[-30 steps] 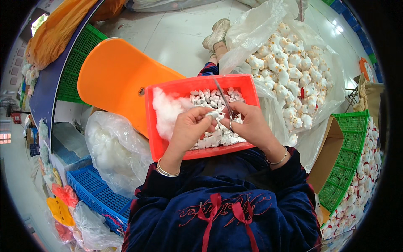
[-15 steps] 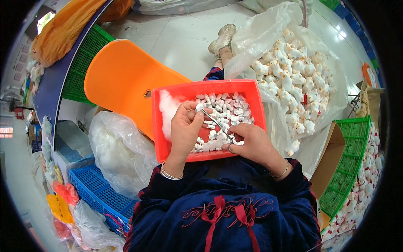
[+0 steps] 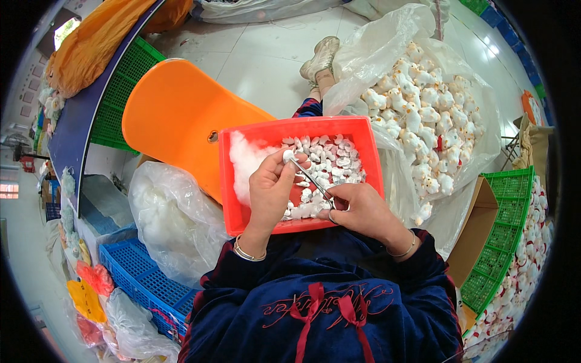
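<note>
My left hand (image 3: 270, 187) is closed, pinching a small white fabric piece (image 3: 288, 155) between thumb and fingers above the red tray (image 3: 228, 209). My right hand (image 3: 367, 209) grips metal forceps with scissor-like finger loops (image 3: 315, 183). Their narrow tip meets the white piece at my left fingertips; whether it is inside or only against it I cannot tell. Many similar small white pieces (image 3: 345, 162) lie in the tray below and beyond my hands. A clump of white fibre stuffing (image 3: 243, 163) fills the tray's left end.
An orange chair (image 3: 175, 115) stands beyond the tray to the left. Stuffing shows in a clear plastic bag (image 3: 175, 212) beside a blue crate (image 3: 142, 272). At the right, a large plastic bag holds white plush toys (image 3: 423, 115), near a cardboard box (image 3: 475, 230) and green crate (image 3: 502, 242).
My right hand and the forceps have shifted very slightly. The left hand still pinches the white piece at the forceps' tip.
</note>
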